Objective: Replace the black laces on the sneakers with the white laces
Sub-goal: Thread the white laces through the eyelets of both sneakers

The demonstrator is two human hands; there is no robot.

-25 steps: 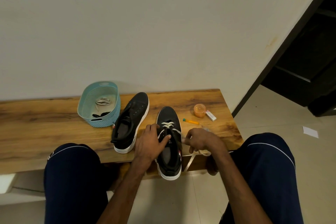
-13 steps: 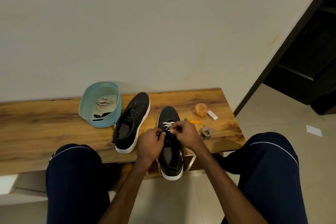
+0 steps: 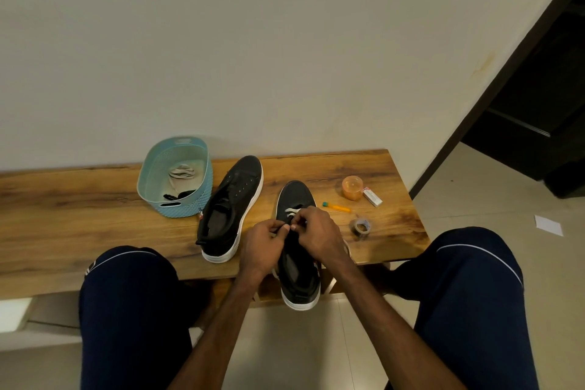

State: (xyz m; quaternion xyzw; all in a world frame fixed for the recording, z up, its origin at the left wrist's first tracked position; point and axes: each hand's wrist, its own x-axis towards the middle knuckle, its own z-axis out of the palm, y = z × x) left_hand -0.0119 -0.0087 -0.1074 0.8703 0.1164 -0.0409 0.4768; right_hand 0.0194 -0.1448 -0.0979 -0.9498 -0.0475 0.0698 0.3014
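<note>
The partly laced sneaker (image 3: 297, 196) lies on the wooden bench (image 3: 79, 206) between the person's knees, toe toward the wall and heel hanging past the front edge. A white lace (image 3: 292, 210) crosses its lowest eyelets, just ahead of the hands. Both hands meet over the eyelet rows, fingertips touching. The right hand (image 3: 316, 234) has its fingers curled, and thumb and forefinger pinch the white lace where it leaves the eyelets. The left hand (image 3: 264, 242) is curled too and seems to pinch the edge of the upper beside the eyelets, though its fingertips hide the exact spot.

Just to the left the unlaced sneaker (image 3: 234, 199) lies at a slant, eyelets bare, with its heel near the front edge. Beside its toe stands a teal basket (image 3: 158, 168) holding a coiled white lace bundle (image 3: 182, 171) and black laces (image 3: 179, 195). To the right of the hands are a roll of tape (image 3: 361, 227), an orange pen with a green cap (image 3: 337, 207), an orange cup (image 3: 352, 187) and a small white box (image 3: 372, 197) touching it. A scrap of paper (image 3: 548, 225) lies on the tiled floor at far right
</note>
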